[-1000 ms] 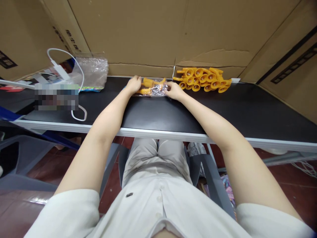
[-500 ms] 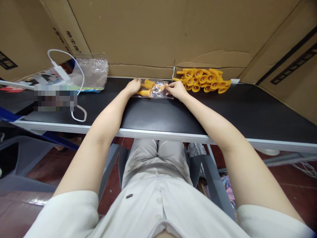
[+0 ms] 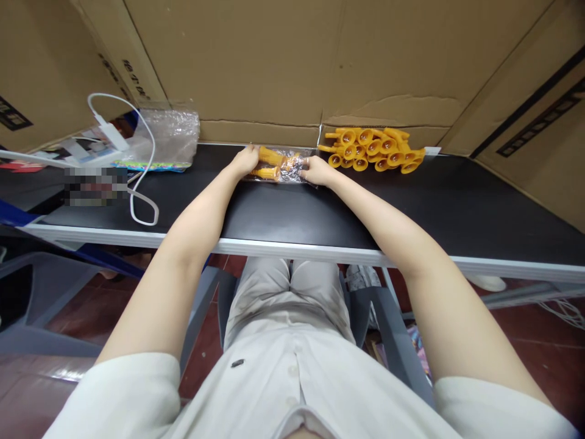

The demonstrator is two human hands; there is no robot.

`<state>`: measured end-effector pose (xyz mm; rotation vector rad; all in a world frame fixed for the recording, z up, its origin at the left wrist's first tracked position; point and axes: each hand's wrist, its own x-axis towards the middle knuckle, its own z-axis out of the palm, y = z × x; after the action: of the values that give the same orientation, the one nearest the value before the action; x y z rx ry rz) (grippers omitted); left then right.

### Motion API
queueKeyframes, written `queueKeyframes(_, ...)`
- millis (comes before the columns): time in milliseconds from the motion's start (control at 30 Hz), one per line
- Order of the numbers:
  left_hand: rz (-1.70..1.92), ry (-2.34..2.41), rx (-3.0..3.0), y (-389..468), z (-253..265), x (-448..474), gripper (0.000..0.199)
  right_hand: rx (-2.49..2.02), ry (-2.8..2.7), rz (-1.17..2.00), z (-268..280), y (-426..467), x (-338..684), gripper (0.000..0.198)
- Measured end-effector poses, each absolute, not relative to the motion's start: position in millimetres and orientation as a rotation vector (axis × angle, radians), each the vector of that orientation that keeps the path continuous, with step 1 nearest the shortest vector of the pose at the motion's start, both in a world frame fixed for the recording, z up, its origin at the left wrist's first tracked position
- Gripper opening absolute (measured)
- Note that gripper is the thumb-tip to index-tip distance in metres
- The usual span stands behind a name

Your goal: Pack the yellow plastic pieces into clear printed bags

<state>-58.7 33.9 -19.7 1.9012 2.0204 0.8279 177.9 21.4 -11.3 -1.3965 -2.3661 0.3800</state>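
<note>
Black tabletop (image 3: 297,213) bears the bag (image 3: 289,175) of yellow horns (image 3: 269,173), left hand (image 3: 247,160) gripping one end, right hand (image 3: 317,171) shifted inward over the other, its pinch unclear, perhaps smoothing it.

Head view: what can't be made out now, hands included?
All in the head view:
Left hand: fingertips mostly hidden by the hand itself.
Yellow pieces in the clear bag: count lost in glare and wrinkles.
Yellow pile: back pieces hidden by front ones.
Item at left: masked by pixelation.
Right sleeve: cut off by the bottom edge.
</note>
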Motion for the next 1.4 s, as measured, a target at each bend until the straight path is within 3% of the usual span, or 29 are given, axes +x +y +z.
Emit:
queueKeyframes(267,0.812,2.013,1.933,30,-18,-58,0.060,-1.510,-2.499,0.238,-8,25,171,0.047)
queueKeyframes(633,0.501,1.840,2.304,30,-17,-57,0.064,-1.294,-2.263,0.463,-14,34,182,0.044)
queueKeyframes(733,0.417,1.850,2.330,32,-18,-58,0.063,-1.362,-2.219,0.298,-11,37,191,0.038)
queueKeyframes(967,0.452,1.880,2.287,47,-27,-76,0.065,-1.571,-2.124,-0.463,6,30,229,0.030)
queueKeyframes(1200,0.535,1.886,2.244,60,-36,-93,0.066,-1.770,-2.134,-0.401,13,21,231,0.023)
queueKeyframes(1400,0.515,1.892,2.230,58,-34,-92,0.067,-1.727,-2.161,-0.382,8,31,237,0.038)
